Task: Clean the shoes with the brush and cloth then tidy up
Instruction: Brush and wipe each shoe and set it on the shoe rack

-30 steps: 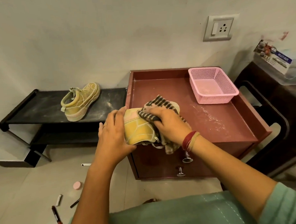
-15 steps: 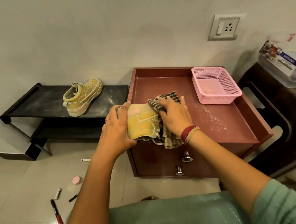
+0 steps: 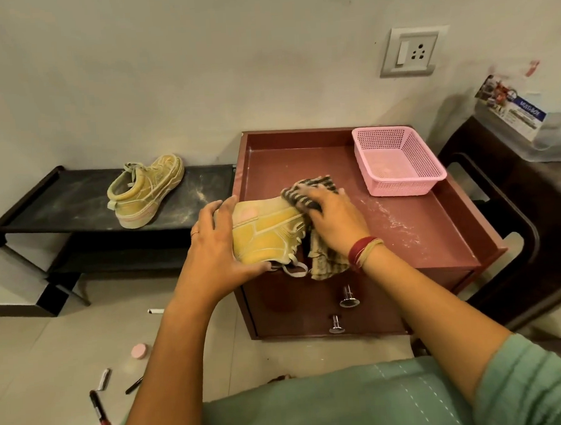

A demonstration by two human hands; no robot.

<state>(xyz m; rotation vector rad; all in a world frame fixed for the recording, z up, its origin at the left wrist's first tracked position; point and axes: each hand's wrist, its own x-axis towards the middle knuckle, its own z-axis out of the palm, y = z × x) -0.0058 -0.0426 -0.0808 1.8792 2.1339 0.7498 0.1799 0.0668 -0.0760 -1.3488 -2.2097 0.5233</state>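
Head view, from the left: a marker (image 3: 102,416) and a few small bits are lying on the floor. Above them a black rack (image 3: 61,204) is carrying the other shoe (image 3: 146,190), dusty-looking and well apart from the hands. Next, the left hand (image 3: 216,248) is gripping the shoe (image 3: 267,232) by its heel end, fingers wrapped over the sole side. It is steadying the shoe on its side at the front left edge of the cabinet (image 3: 420,237). The right hand (image 3: 335,222) is bunching the striped cloth (image 3: 316,184) under curled fingers and pressing it on the toe end, the cloth's loose tail hanging by the wrist. White powder is showing on the cabinet top, and a pink basket (image 3: 401,186) is sitting at the back right corner. No brush is showing anywhere.

The step in hand is judged to be the cloth wipe of this shoe. The next move is probably calling for the left hand to turn the shoe so unwiped faces come up, then for a swap with the one on the rack. The grip needs to be firm, since the collar end is hanging past the front edge.

The wall socket (image 3: 409,51) is showing no writing. On the far right, a clear box (image 3: 524,115) is bearing a label that seems to read "MULTI BOX"; its smaller print is too small to read.
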